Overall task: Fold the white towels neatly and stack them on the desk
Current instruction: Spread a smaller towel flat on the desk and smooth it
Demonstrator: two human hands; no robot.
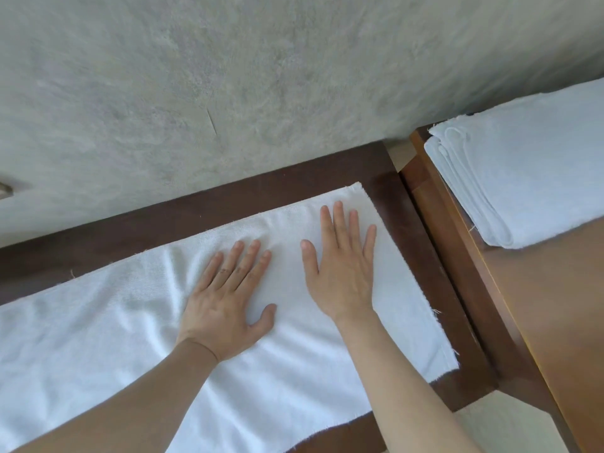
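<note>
On the dark bench (425, 243), centre of view: a white towel (114, 338) lies spread flat, running from the near left to the far right, with its right end short of the bench edge.
Left hand (225, 299): palm down on the towel, fingers straight and together, thumb out; grip not closed, holding nothing.
Right hand (343, 269): flat on the towel just right of the left hand, fingers spread and straight; grip likewise not closed, pressing only.
Towel condition: smooth under and to the right of the hands; creases show to the left of the left hand.
Step in hand, judged: smoothing the cloth before or between folds. Whether the towel is already doubled cannot be told.
Work done: a stack of folded towels (523, 168) sits on the lighter wooden bench (555, 305) at the far right, edges fairly even, several layers visible.
Work left, judged: this towel is yet to be folded down to stack size and carried across to the stack.
Further unfolded towels: none in view; count cannot be told.
</note>
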